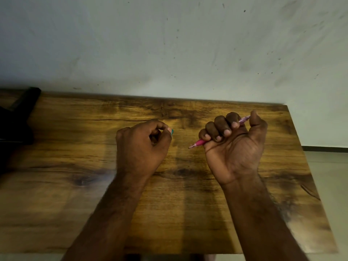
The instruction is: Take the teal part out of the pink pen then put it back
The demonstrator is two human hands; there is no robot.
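Two hands over one wooden table (188,213), palms well apart, each holding a separate piece.

Item 1, right hand (234,147): palm turned up toward the camera, all four fingers curled down and the thumb raised, gripping the pink pen (199,142) in a fist. The pen runs diagonally through the fist; its pink grip and metal tip stick out at the lower left below the little finger, and a paler translucent barrel end shows at the upper right between forefinger and thumb. The tip points toward the left hand but is apart from it.

Item 2, left hand (143,146): back of hand up, fingers curled, pinching the teal part (172,132) between thumb and forefinger. Only a small teal edge shows at the fingertips; the rest is hidden. It sits separated from the pen.

Item 3: dark object (17,117) at the table's far left corner, blurred; kind not determinable.

Item 4: pale, scuffed wall (169,44) behind the table.
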